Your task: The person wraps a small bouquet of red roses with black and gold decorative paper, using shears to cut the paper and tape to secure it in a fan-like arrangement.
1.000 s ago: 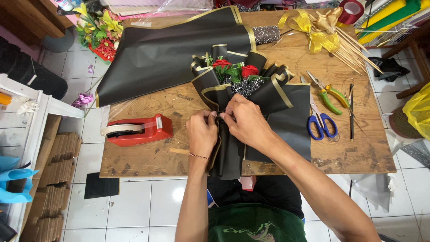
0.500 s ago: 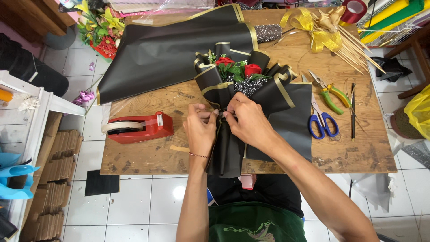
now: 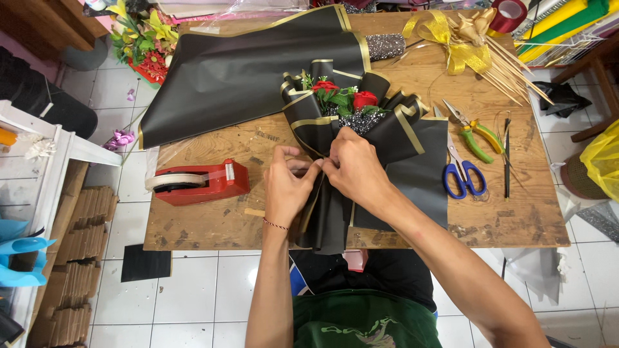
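Pinching the neck of a black-wrapped bouquet point(image 3: 348, 129) with both hands, this person has it lying flat on the wooden table point(image 3: 516, 219), blooms pointing away from them and the stem end hanging just over the near edge. The left hand point(image 3: 288, 187) and right hand point(image 3: 353, 169) meet right at the gathered waist, fingertips touching and closed tight on the gold-edged paper, probably so the pleats don't spring back open. I honestly can't tell if there's a bit of tape between the fingers.

Just left of the grip sits a red tape dispenser point(image 3: 200, 182), close enough to grab without letting go for long, I'd guess. Right of the grip, past the fanned-out wrap, are blue-handled scissors point(image 3: 461, 173), green-handled pliers point(image 3: 474, 133) and a thin dark rod. Beyond the grip, a big loose sheet of black paper point(image 3: 245, 71) lies spread out, with a gold ribbon bow point(image 3: 454, 45) and a bundle of wooden skewers point(image 3: 516, 71) further off to the right.
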